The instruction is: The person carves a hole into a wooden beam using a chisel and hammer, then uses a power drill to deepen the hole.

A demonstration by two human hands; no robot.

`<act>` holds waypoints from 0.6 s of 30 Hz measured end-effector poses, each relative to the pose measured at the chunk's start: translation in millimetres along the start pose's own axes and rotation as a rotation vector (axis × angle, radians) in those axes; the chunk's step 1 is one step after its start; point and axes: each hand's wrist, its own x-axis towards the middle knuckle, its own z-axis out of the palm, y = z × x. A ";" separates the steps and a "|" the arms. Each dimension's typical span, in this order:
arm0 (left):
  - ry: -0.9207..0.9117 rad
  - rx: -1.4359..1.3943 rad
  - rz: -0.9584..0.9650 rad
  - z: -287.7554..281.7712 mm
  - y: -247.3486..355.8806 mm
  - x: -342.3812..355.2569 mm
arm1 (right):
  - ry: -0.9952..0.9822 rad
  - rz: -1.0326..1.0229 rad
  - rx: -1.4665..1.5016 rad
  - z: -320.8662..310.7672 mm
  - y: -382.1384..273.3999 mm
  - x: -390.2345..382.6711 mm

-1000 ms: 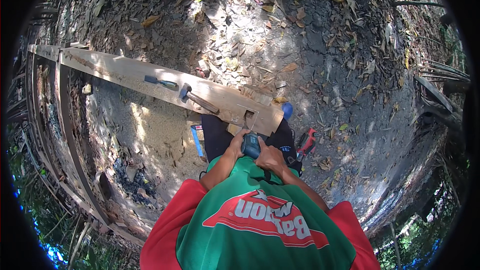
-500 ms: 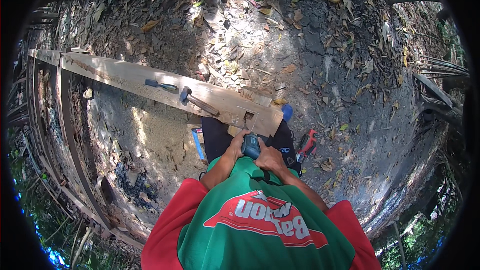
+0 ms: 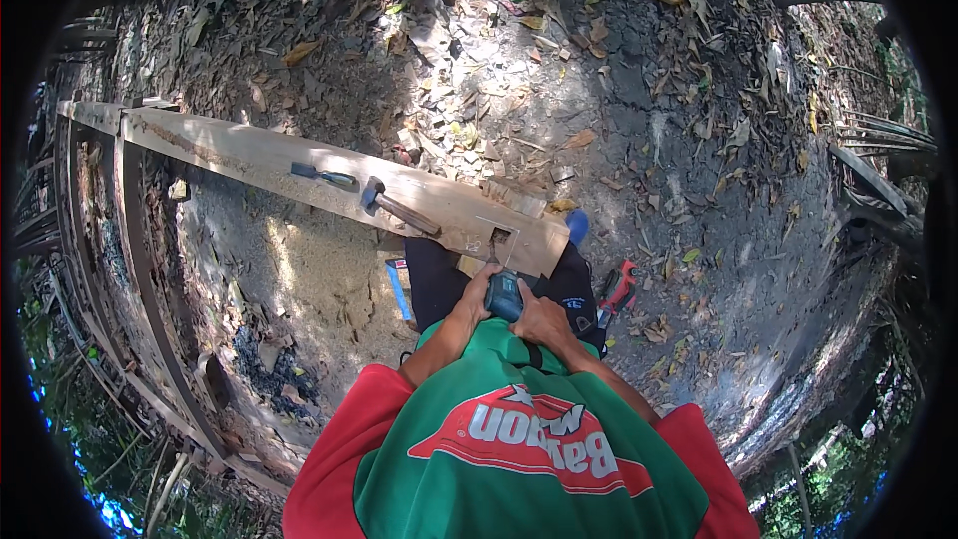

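Note:
Between my palms, close to my body, is a dark teal power tool (image 3: 505, 296) with a slim metal end facing the plank. My left hand (image 3: 473, 295) wraps its left side, and my right hand (image 3: 542, 319) grips its right side and rear. The pale wooden plank (image 3: 429, 187) lies across my thighs. Near its right end is a squarish hole (image 3: 501, 237) with pencil lines around it. The tool's metal end reaches the plank's near edge just below this hole; its exact contact is unclear. A hammer (image 3: 397, 210) and a chisel (image 3: 324, 176) rest on the plank.
A wooden frame (image 3: 135, 240) supports the plank's far left end. A red and black tool (image 3: 618, 291) lies on the ground at my right. A blue strip-like object (image 3: 398, 289) is beside my left leg. Dry leaves and wood chips cover the ground beyond.
The plank, tool and hands appear shifted slightly right, largely along with the view. Both hands keep their hold on the power tool.

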 end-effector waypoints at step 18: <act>0.031 0.013 -0.037 -9.0 -1.8 14.0 | -0.059 0.012 -0.098 -11.9 -2.1 10.5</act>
